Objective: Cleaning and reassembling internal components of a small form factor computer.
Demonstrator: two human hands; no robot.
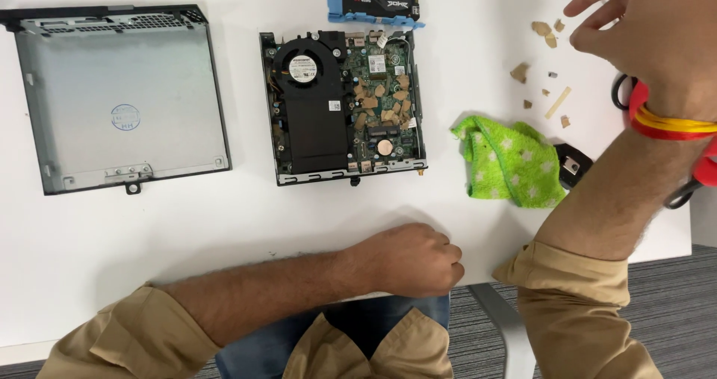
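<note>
The fingers [441, 256] of the left hand [409, 259] are curled together into a loose fist holding nothing, the hand resting on the near edge of the white bench [224, 215] at lower centre of the head view, forearm running in from the lower left. The right hand [650, 28] hovers at the upper right of the frame with its fingers [590, 5] spread apart and empty, just right of a scatter of small tan scraps [541, 29] on the bench; its wrist wears red and yellow bands [668, 125]. Below the scraps lies a crumpled green cloth [508, 162], with a small black part [573, 166] touching its right side. In the middle of the frame, above the left hand and well apart from it, sits an opened small computer [343, 106], its black round fan [302, 67] at upper left and a green circuit board [385, 65] at right, strewn with more tan scraps. Just above it, at the top edge, is a black drive in a blue bracket [376, 9]. At the upper left lies the grey metal cover panel [119, 99], inner side up. Dark handles [621, 88] show behind the right wrist, mostly hidden.
</note>
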